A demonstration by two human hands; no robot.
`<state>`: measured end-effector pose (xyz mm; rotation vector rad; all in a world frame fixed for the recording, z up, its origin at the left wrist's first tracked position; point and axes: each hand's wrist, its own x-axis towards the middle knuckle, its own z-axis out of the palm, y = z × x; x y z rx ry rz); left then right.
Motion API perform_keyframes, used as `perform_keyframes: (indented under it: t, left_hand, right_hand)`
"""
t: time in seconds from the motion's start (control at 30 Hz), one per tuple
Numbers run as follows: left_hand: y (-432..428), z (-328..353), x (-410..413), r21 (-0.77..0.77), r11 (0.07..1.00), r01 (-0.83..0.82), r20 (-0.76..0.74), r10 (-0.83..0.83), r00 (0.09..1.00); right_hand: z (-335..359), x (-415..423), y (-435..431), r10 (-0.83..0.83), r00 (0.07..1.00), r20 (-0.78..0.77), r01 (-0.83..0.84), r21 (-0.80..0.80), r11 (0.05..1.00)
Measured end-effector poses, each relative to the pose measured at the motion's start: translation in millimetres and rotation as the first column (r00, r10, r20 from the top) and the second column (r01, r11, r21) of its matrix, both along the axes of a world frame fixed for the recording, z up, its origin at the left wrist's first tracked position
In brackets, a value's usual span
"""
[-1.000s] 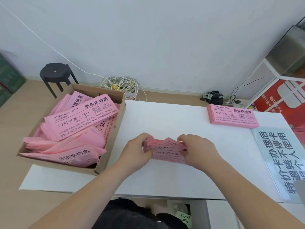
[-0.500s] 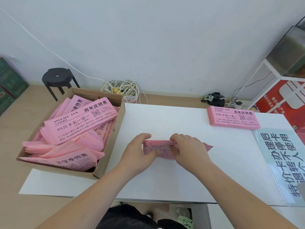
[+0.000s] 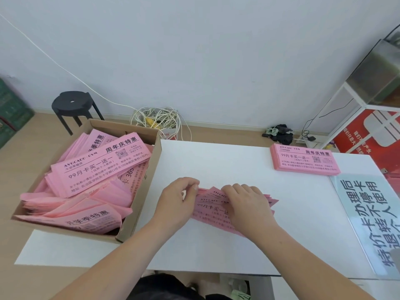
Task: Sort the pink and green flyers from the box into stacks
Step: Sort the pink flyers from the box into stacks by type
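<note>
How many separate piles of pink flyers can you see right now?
3: a loose heap in the cardboard box, a fanned bundle held by the left hand and right hand, a neat stack at the table's far right. More may be buried in the box.

I lose the middle of the fanned pink flyers [image 3: 208, 208] under the right hand [image 3: 249, 205]; the blue sign [image 3: 363, 213] runs past the edge.

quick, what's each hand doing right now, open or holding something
left hand: pinches the left end of the pink flyer bundle.
right hand: fingers curled over the same bundle, holding it on the table.
</note>
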<state>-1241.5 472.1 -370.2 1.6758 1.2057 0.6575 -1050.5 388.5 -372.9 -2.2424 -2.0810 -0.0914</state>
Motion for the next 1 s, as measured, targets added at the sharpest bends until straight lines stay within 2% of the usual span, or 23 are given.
perform_keyframes:
  t: [0.1,0.17,0.27,0.33,0.43,0.57,0.63,0.7,0.77,0.87,0.9,1.0]
  left_hand:
    - [-0.7,3.3,-4.5,-0.074,0.995,0.067,0.039,-0.064,0.997]
    - [-1.5,2.4,-6.6,-0.102,0.988,0.116,-0.006,-0.117,0.993]
    - [0.5,-1.9,-6.6,0.026,0.974,0.227,-0.143,-0.221,0.965]
    - [-0.7,-1.7,-5.4,0.045,0.978,0.201,-0.155,-0.192,0.969]
    - [0.6,0.5,-3.4,-0.093,0.989,0.112,-0.083,-0.12,0.989]
    - [2.6,8.2,-6.9,-0.304,0.944,0.125,0.054,-0.114,0.992]
    - [2.8,4.2,-10.9,-0.376,0.921,0.102,0.048,-0.09,0.995]
    - [3.8,-4.7,-14.7,-0.367,0.929,0.043,-0.081,-0.078,0.994]
    - [6.2,-15.4,-18.6,-0.261,0.964,0.049,-0.296,-0.128,0.947]
    - [5.6,-15.7,-24.8,-0.002,0.974,0.225,-0.609,-0.18,0.772]
    - [5.2,-15.5,-25.6,0.025,0.957,0.29,-0.664,-0.201,0.72]
    - [5.4,-13.3,-16.6,-0.076,0.841,0.536,-0.673,-0.439,0.595]
  right_hand:
    - [1.9,1.4,5.0,0.025,0.999,0.019,-0.026,0.016,1.0]
    - [9.0,1.4,10.2,0.048,0.998,0.031,-0.048,-0.019,0.999]
    - [20.3,0.6,17.1,0.061,0.997,0.041,-0.053,-0.157,0.986]
    - [24.6,-1.6,20.1,0.046,0.999,0.018,-0.042,-0.203,0.978]
    - [33.8,-2.5,24.3,0.036,0.999,-0.018,-0.04,-0.262,0.964]
    - [50.5,5.6,38.5,-0.042,0.995,-0.092,-0.012,-0.519,0.855]
    - [48.5,4.8,44.2,-0.114,0.981,-0.156,0.004,-0.575,0.818]
    - [36.9,1.2,45.0,-0.129,0.978,-0.164,0.025,-0.521,0.853]
    - [21.0,-0.2,39.9,-0.131,0.977,-0.165,0.045,-0.445,0.895]
    - [10.3,3.1,23.3,-0.14,0.956,-0.256,-0.012,-0.512,0.859]
    - [7.8,4.2,15.9,-0.113,0.962,-0.25,-0.042,-0.542,0.839]
    - [-2.7,4.8,-5.0,-0.022,0.988,-0.155,-0.075,-0.594,0.801]
